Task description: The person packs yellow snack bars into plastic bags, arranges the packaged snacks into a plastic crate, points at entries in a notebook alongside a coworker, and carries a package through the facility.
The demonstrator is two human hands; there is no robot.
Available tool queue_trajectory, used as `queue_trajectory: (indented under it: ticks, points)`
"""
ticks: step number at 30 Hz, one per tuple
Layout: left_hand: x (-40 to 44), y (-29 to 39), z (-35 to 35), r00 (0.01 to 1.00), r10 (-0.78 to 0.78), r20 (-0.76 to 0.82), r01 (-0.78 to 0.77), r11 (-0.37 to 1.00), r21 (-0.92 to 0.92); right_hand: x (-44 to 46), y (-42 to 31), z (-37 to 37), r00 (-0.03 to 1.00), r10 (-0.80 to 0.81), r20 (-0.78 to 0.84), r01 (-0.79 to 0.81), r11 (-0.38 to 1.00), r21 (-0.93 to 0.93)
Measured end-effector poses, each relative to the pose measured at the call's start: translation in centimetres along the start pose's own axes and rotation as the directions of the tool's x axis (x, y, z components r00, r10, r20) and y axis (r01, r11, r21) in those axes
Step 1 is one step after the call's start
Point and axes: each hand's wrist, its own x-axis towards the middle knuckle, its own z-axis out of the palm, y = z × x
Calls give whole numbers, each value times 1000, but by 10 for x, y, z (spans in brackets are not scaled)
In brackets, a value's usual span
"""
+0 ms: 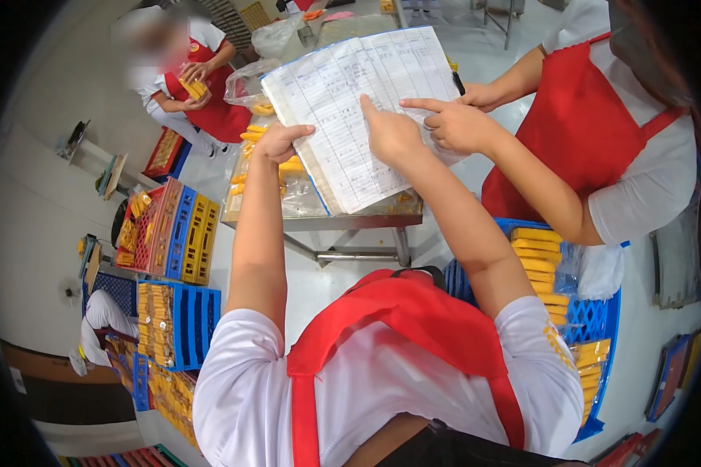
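An open record book [343,117] with ruled, handwritten pages and a blue cover edge is tilted up above a metal table. My left hand [278,142] grips its left edge, thumb on the page and fingers behind. With its index finger stretched out, my right hand [393,136] points at the page; the other fingers are curled and hold nothing I can see. A co-worker's hand [456,124] also points at the page from the right. Their other hand [481,96] is at the book's right edge, beside a black pen [458,82].
Yellow packs and clear plastic lie on the metal table [350,221] under the book. A blue crate [611,335] with yellow packs stands at my right. Stacked crates [183,233] stand at left. Another person [202,93] holds a yellow pack at the back left.
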Motion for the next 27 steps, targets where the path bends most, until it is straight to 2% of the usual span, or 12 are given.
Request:
queue_trajectory:
  ticks: [4, 9, 14, 19, 21, 27]
  points:
    - [-1, 2, 1, 1000, -15, -9, 15, 1000, 4, -14, -5, 10, 999, 19, 32, -18, 1000, -13]
    - [3, -2, -3, 999, -34, -13, 34, 999, 7, -25, 0, 17, 999, -6, -45, 8, 999, 47]
    - [7, -8, -11, 998, 29, 48, -28, 999, -30, -35, 0, 20, 999, 12, -52, -9, 998, 55]
    - [8, -8, -14, 999, -8, 41, 8, 1000, -9, -41, 3, 25, 999, 17, -36, -16, 999, 33]
    - [10, -9, -16, 999, -16, 51, 17, 1000, -6, -42, 4, 28, 996, -8, -92, 12, 999, 42]
    - [9, -8, -12, 998, 3, 61, -2, 1000, -6, -49, 6, 30, 998, 15, -54, -14, 999, 30]
